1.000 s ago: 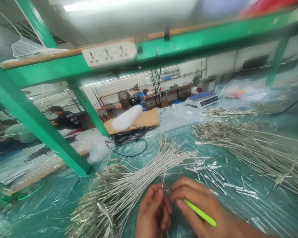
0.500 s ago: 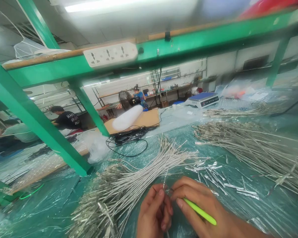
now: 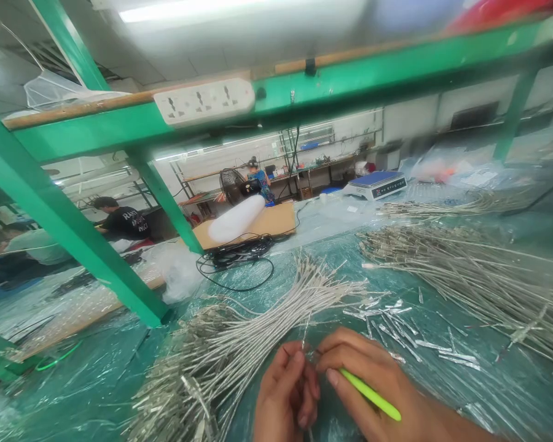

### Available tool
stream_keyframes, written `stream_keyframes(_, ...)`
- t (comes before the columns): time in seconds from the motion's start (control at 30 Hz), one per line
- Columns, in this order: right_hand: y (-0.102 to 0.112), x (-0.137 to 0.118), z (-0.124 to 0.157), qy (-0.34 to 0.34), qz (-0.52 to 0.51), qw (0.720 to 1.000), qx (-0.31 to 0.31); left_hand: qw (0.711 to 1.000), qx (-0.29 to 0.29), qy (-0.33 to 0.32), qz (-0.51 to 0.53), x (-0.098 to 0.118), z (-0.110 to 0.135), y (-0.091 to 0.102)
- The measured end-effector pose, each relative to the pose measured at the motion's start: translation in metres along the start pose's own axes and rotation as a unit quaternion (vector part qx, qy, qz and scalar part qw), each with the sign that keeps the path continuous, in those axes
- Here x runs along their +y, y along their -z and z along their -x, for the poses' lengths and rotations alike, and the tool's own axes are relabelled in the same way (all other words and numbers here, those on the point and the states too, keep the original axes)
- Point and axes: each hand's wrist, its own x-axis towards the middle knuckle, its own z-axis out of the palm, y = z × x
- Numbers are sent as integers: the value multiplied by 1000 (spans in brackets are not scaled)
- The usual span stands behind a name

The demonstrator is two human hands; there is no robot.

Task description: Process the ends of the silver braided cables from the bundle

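Near the bottom middle, my left hand (image 3: pixel 283 390) pinches a thin silvery cable (image 3: pixel 306 328), whose end sticks up above the fingertips. Close beside it on the right, my right hand (image 3: pixel 375 362) is closed around a slim tool with a bright yellow-green handle (image 3: pixel 371 396). The tool's working tip is hidden by the fingers, close to the pinched cable. To the left and behind the hands lies a fanned bundle of pale braided cables (image 3: pixel 262 325). Silvery foil-like strips (image 3: pixel 399 325) are scattered just beyond my right hand.
Another cable pile (image 3: pixel 470 276) lies at the right. Behind are a blue-topped weighing scale (image 3: pixel 375 184), coiled black cable (image 3: pixel 237 252) and cardboard (image 3: pixel 276 221). A green post (image 3: pixel 83 233) and a crossbar with a power strip (image 3: pixel 205 101) frame the bench. People sit further back.
Almost nothing differs. Both hands keep their hold and place, with only a very slight shift of the right hand and tool.
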Motion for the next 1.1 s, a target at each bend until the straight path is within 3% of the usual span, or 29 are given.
stream_keyframes(0.2,-2,2,0,35,-6,999,-11,1000,0,2,10,-2,0,-1)
stream_keyframes(0.53,0,1,-1,19,5,1000,15,1000,-7,14,-1,-2,-1,0)
stream_keyframes(0.67,0,2,-1,44,-10,999,-12,1000,-10,7,13,-3,-1,0)
stream_keyframes(1.1,-1,0,-2,19,-3,1000,13,1000,-19,12,-6,-5,-3,3)
